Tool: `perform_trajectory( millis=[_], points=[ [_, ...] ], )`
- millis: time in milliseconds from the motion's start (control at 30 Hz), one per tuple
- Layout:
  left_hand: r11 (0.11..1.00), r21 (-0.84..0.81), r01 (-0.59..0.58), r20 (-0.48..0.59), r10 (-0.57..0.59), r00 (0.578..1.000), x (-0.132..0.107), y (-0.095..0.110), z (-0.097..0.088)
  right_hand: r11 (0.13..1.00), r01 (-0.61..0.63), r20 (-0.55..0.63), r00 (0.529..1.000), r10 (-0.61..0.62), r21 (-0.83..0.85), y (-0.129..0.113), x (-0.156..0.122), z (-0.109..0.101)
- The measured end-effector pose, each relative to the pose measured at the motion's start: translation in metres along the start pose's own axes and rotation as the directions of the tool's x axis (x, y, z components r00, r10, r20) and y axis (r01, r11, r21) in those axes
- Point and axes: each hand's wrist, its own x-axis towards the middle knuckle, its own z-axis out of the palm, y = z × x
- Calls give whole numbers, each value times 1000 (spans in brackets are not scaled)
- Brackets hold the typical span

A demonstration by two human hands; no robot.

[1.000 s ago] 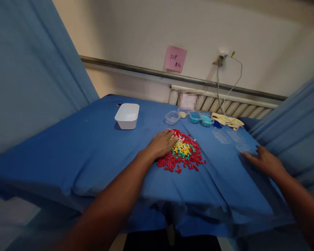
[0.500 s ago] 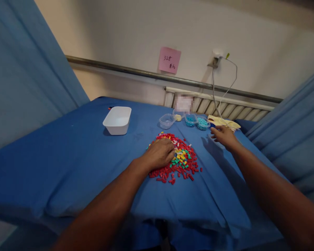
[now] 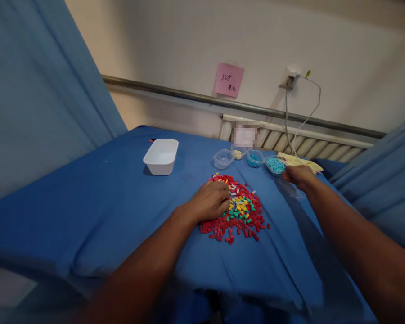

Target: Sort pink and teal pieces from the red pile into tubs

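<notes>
My left hand (image 3: pixel 212 200) rests on the left side of a pile of small red, yellow, green and white pieces (image 3: pixel 240 209) on the blue sheet (image 3: pixel 104 202). Its fingers are bent down into the pile, and what they grip is hidden. My right hand (image 3: pixel 299 176) is closed at the right rim of a small clear tub of turquoise pieces (image 3: pixel 275 165). A flat clear lid (image 3: pixel 292 189) lies just under that hand.
A white rectangular tub (image 3: pixel 161 156) stands at the back left. An empty clear tub (image 3: pixel 223 158), a tub with pale pieces (image 3: pixel 236 154) and a second turquoise tub (image 3: pixel 255 158) line the back. A yellow cloth (image 3: pixel 303 160) and a hanging cable (image 3: pixel 286 121) are behind. Blue curtains (image 3: pixel 37 90) flank both sides.
My right hand went from the sheet at the right up to the tubs and closed on the right turquoise tub, which has shifted slightly right. My left hand's fingers curled into the pile.
</notes>
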Motion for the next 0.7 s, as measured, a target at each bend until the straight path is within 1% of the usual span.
perform_trajectory(
  millis=[100,167,233,300,367,467,533,600,633,700],
  points=[
    [997,10,73,-50,-72,996,-3,-12,1,996,-88,22,996,88,27,-3,-28,-21],
    [989,13,146,-72,-145,987,-5,-20,4,996,-71,46,997,69,56,-9,-51,-29],
    [970,28,242,-70,-240,968,-6,-27,6,996,-20,90,996,13,84,-17,-76,-28],
    [939,41,341,-54,-339,939,-8,-32,7,995,26,146,988,-41,100,-26,-99,-19],
    [897,62,438,-33,-437,899,-10,-35,7,992,64,201,976,-85,108,-36,-121,-4],
    [824,111,555,-42,-554,831,-16,-36,3,983,155,298,938,-177,97,-53,-148,21],
    [785,117,609,-69,-605,793,-20,-37,0,960,278,326,905,-274,36,-66,-163,34],
    [754,94,650,-101,-643,760,-22,-38,-2,918,393,334,874,-354,-56,-78,-175,44],
    [747,78,661,-116,-651,750,-23,-38,-3,898,429,337,863,-376,-96,-83,-180,49],
    [746,48,664,-151,-652,743,-24,-41,-2,866,476,354,845,-401,-153,-90,-188,56]
  ],
)
